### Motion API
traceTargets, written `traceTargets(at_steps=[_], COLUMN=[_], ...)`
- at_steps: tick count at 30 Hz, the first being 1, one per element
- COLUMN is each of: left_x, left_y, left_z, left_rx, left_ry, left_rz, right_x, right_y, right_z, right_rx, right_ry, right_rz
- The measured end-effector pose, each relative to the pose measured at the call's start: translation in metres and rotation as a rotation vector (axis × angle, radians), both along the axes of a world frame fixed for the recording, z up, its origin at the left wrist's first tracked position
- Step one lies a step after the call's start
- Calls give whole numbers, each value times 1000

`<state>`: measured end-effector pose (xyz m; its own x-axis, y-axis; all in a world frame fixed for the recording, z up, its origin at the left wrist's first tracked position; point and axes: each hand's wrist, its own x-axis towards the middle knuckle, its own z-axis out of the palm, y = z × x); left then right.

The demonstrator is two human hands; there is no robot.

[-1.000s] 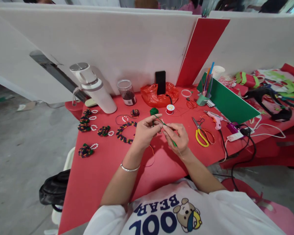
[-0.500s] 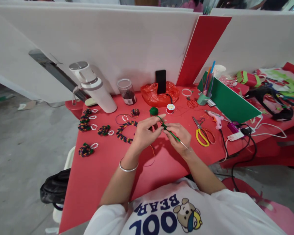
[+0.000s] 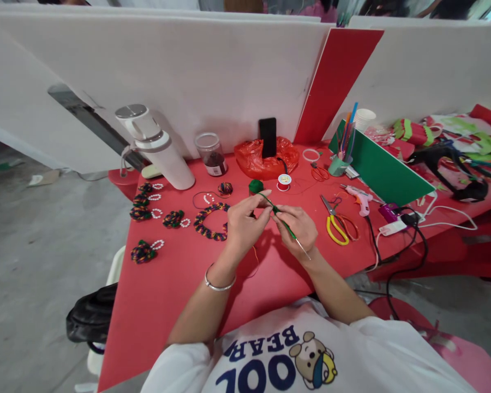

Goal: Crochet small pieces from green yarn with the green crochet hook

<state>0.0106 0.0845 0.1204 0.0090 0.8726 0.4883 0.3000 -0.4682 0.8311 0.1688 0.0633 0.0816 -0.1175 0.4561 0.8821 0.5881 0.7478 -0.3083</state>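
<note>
My right hand (image 3: 298,228) is closed around a crochet hook (image 3: 291,233) with a green handle and a thin metal shaft slanting down to the right. Close beside it, my left hand (image 3: 247,218) pinches a small piece of dark green yarn work (image 3: 274,209), and a strand runs over its fingers. The hook's far end meets this piece between both hands. Just beyond the fingers sits a green yarn ball (image 3: 256,186). Left of my left hand lies a braided multicoloured yarn ring (image 3: 211,221), partly hidden by that hand.
Several yarn pieces with white bead loops (image 3: 143,251) lie at the left, near a white tumbler (image 3: 167,158). A jar (image 3: 211,154), phone (image 3: 267,137) and red plastic bag (image 3: 245,155) stand behind. Yellow-handled scissors (image 3: 337,229), a pink glue gun (image 3: 359,199) and cables are at right.
Both hands have shifted slightly, and the left wrist with its bangle has moved a little to the right. The crochet hook points down more steeply.
</note>
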Motion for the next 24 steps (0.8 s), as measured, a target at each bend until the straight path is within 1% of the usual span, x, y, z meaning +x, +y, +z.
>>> traceTargets(at_steps=[2, 5, 8, 13, 16, 20, 22, 24], left_x=[0, -2, -5, -7, -11, -19, -24, -28], left_y=[0, 1, 3, 4, 5, 9, 11, 12], left_z=[2, 5, 8, 10, 10, 11, 11, 10], left_rx=[-96, -306, -449, -514, -609, -786, -812, -790], left_ry=[-129, -352, -483, -536, -592, -643, -626, -574], left_rz=[-42, -144, -216, -283, -375, -530, -553, -527], right_x=[0, 0, 1, 4, 7, 11, 15, 20], right_y=[0, 0, 0, 2, 3, 4, 6, 9], right_z=[1, 3, 2, -7, -10, -3, 4, 10], right_rx=[39, 61, 77, 120, 169, 221, 211, 186], right_ry=[3, 8, -2, -22, -41, -84, -114, -158], right_rz=[8, 47, 58, 23, 32, 100, 124, 130])
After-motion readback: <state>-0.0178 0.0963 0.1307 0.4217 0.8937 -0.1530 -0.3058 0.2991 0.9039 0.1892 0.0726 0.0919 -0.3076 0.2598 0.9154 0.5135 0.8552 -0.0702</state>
